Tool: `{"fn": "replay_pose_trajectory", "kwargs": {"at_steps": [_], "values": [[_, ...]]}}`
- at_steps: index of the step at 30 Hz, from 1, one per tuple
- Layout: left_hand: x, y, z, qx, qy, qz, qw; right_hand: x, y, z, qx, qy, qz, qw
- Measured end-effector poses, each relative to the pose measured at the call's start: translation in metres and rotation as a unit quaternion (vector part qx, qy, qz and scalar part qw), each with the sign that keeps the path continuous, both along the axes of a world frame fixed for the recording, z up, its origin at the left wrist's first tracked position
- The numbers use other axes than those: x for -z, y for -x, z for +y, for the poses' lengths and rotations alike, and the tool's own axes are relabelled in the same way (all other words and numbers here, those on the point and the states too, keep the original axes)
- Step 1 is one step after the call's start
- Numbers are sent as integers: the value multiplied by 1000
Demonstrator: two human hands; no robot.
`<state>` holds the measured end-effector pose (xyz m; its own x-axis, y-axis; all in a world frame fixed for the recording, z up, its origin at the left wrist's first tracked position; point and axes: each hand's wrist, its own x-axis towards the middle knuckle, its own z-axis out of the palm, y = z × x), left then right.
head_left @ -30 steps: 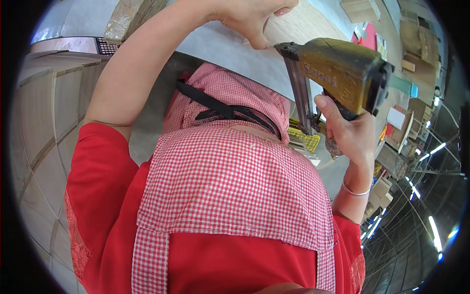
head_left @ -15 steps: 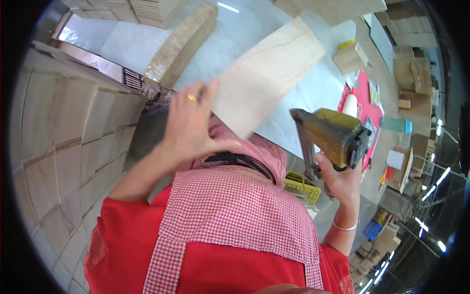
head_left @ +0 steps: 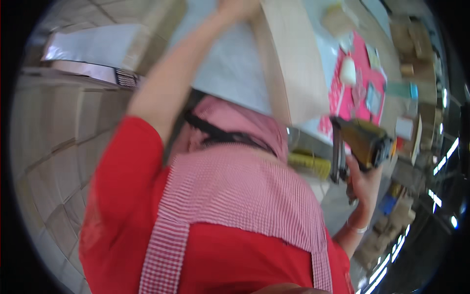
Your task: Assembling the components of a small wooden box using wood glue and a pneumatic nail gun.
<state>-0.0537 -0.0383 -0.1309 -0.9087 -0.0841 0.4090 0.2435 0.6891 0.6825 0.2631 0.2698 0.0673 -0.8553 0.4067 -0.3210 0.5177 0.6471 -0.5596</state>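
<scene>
My left hand point(head_left: 239, 7) reaches to the top edge of the view and holds the end of a pale wooden board point(head_left: 293, 63) that stands over the light worktop point(head_left: 227, 63). My right hand point(head_left: 361, 182) grips a yellow nail gun point(head_left: 364, 142) by its handle at the right, its nose pointing down, apart from the board. My red shirt and red-and-white checked apron point(head_left: 240, 206) fill the lower middle of the view. The picture is motion-blurred.
A yellow strip of fasteners point(head_left: 308, 164) lies near the nail gun. A pink sheet point(head_left: 360, 90) with small objects covers the worktop's right part. Stacked pale boards point(head_left: 54, 127) stand at the left, and cardboard boxes point(head_left: 406, 34) crowd the right side.
The view has swung. My left hand has slid up the board to the top edge, the board now stands more upright, and the nail gun has dropped lower to the right.
</scene>
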Motion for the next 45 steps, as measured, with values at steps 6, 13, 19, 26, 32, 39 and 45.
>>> {"fn": "replay_pose_trajectory", "kwargs": {"at_steps": [6, 13, 19, 26, 32, 39, 45], "values": [[1, 42, -10, 115, 58, -70, 989, 23, -25, -7, -61, 65, 39, 995], [-8, 34, -7, 85, 88, -1, 992, 45, -28, -16, -34, 132, 37, 990], [-5, 35, -8, 101, 60, -11, 993, 43, -20, -12, -118, 98, 84, 985], [-5, 32, -8, 98, 40, -2, 994, 21, -6, -7, -146, 79, 58, 984], [-9, 28, -8, 104, 33, -26, 994, 19, 3, -8, -151, 54, 31, 987], [-10, 28, -7, 102, 13, -32, 994, 21, 10, -5, -141, 69, 34, 987], [-11, 27, -8, 104, 5, -20, 994, 21, 15, 1, -138, 41, 2, 990]]}}
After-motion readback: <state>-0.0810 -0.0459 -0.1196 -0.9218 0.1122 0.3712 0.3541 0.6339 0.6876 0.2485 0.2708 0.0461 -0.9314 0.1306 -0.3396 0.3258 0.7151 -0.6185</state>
